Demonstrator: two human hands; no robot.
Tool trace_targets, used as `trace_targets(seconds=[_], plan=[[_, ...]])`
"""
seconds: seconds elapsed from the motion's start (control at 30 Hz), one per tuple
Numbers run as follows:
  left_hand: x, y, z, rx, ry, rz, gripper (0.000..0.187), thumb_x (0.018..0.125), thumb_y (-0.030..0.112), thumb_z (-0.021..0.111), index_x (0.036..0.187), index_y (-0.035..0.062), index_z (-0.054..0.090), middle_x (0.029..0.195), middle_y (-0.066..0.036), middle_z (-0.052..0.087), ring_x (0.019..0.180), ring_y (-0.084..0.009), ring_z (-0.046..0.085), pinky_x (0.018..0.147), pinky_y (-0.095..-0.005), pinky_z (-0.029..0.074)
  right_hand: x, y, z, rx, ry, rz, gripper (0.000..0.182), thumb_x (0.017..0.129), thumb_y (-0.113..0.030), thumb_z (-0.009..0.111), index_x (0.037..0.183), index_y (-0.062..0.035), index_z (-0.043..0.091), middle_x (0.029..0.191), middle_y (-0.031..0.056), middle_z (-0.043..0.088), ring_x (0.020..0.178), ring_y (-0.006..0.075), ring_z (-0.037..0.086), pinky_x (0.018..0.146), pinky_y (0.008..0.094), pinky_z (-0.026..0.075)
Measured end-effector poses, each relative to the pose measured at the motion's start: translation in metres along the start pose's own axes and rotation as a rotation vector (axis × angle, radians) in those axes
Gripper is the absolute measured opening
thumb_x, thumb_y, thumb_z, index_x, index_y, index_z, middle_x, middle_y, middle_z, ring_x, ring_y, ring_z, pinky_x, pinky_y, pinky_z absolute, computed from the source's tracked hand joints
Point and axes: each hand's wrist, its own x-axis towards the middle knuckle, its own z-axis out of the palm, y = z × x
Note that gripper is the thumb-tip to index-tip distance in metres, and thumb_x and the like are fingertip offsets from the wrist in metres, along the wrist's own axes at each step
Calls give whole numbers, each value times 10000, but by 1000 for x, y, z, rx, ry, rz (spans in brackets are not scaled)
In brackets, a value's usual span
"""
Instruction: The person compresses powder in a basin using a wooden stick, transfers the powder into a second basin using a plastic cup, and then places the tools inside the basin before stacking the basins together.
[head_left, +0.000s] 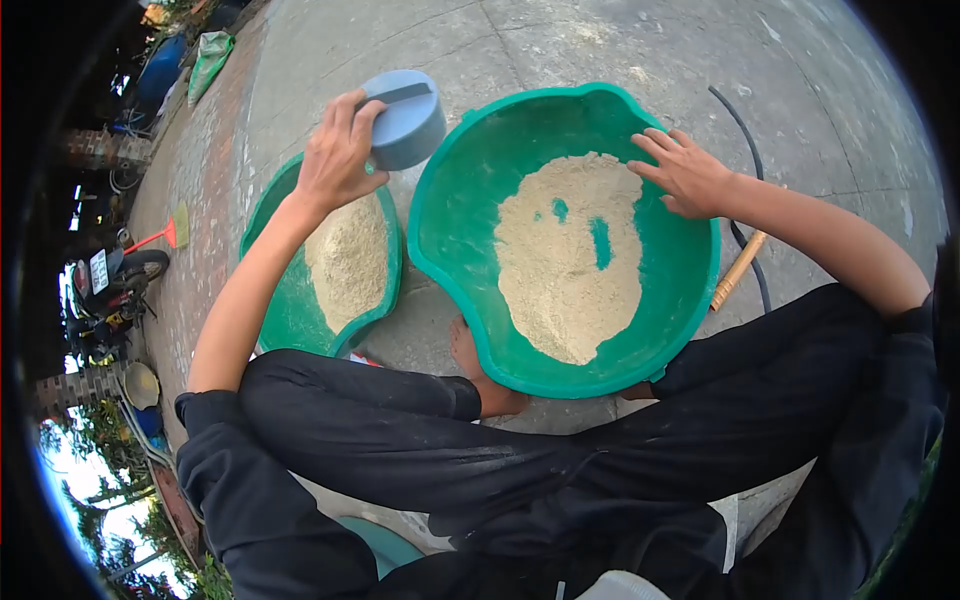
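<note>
Two hands, two basins, one concrete ground (pixel 450 45). Our left hand (pixel 335 155): fingers and thumb closed on a blue-grey round container (pixel 408 135), a bar across its face, held up just off the upper-left rim of the large green basin (pixel 455 200). Our right hand (pixel 690 178): fingers spread, grasping nothing, over that basin's upper-right wall; contact we cannot tell. Pale powder (pixel 560 280), across the large basin's floor and reaching toward its near edge, green showing through bare patches. Smaller green basin (pixel 300 320), beside the large one's left rim; a powder heap (pixel 350 260) lies toward its right edge. Wooden stick (pixel 738 270), just outside the large basin's right rim. Black hose (pixel 742 130), on the ground beside it.
</note>
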Motion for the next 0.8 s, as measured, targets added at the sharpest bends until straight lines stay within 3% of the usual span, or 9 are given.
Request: trace_targets(seconds=[0.13, 0.2, 0.33, 0.43, 0.5, 0.57, 0.6, 0.7, 0.8], plan=[[47, 72, 39, -225, -116, 339, 903, 460, 123, 848, 1260, 60, 436, 1257, -177, 457, 1143, -385, 525, 925, -422, 504, -7, 5, 10, -40, -1, 69, 649, 753, -260, 728, 1344, -101, 514, 1520, 213, 286, 1436, 355, 248, 1146, 528, 270], [68, 106, 76, -273, -104, 407, 861, 454, 113, 820, 1233, 57, 458, 1221, -170, 468, 1149, -364, 515, 886, -421, 526, -5, 13, 9, -35, 43, 120, 648, 760, -265, 724, 1349, -101, 507, 1522, 218, 277, 1434, 371, 245, 1137, 533, 283], [85, 175, 159, -410, -33, 26, 895, 473, 168, 853, 1249, 53, 421, 1240, -205, 437, 1178, -383, 470, 871, -437, 546, -6, 20, 1, 57, 33, 288, 702, 786, -257, 722, 1402, -89, 430, 1503, 269, 258, 1370, 425, 335, 1056, 542, 385], [52, 235, 189, -577, -178, -77, 876, 489, 183, 857, 1241, 59, 426, 1244, -204, 427, 1174, -393, 465, 854, -440, 552, -14, 20, 7, 194, -91, 380, 788, 805, -254, 717, 1466, -99, 316, 1459, 299, 302, 1275, 438, 445, 985, 524, 452], [34, 247, 170, -630, -275, 175, 867, 485, 195, 854, 1235, 58, 442, 1218, -191, 439, 1144, -383, 484, 853, -454, 547, -17, 21, 11, 251, -177, 384, 849, 823, -270, 705, 1511, -112, 234, 1428, 312, 341, 1211, 442, 512, 946, 513, 486], [37, 241, 144, -782, -580, 324, 895, 493, 215, 851, 1267, 78, 421, 1268, -199, 438, 1182, -400, 479, 907, -476, 511, -24, 19, 15, 425, -336, 353, 941, 840, -228, 696, 1552, -155, 85, 1358, 311, 411, 1129, 437, 573, 924, 489, 500], [38, 239, 133, -781, -632, 346, 892, 490, 218, 846, 1264, 82, 425, 1266, -197, 441, 1175, -395, 487, 897, -466, 516, -26, 19, 21, 431, -340, 349, 941, 840, -228, 696, 1552, -155, 85, 1358, 311, 411, 1129, 437, 573, 924, 489, 500], [46, 236, 134, -746, -290, 195, 879, 485, 210, 852, 1244, 67, 431, 1245, -204, 442, 1143, -401, 494, 904, -465, 502, -23, 24, 27, 472, -233, 340, 1006, 842, -171, 691, 1555, -169, -19, 1278, 304, 474, 1079, 423, 602, 924, 483, 499], [68, 245, 156, -630, 20, -228, 872, 492, 228, 843, 1229, 17, 428, 1213, -217, 452, 1120, -399, 502, 925, -467, 480, -24, 25, 23, 472, -201, 322, 1035, 841, -137, 688, 1546, -158, -69, 1157, 296, 559, 1027, 414, 628, 879, 479, 518]])
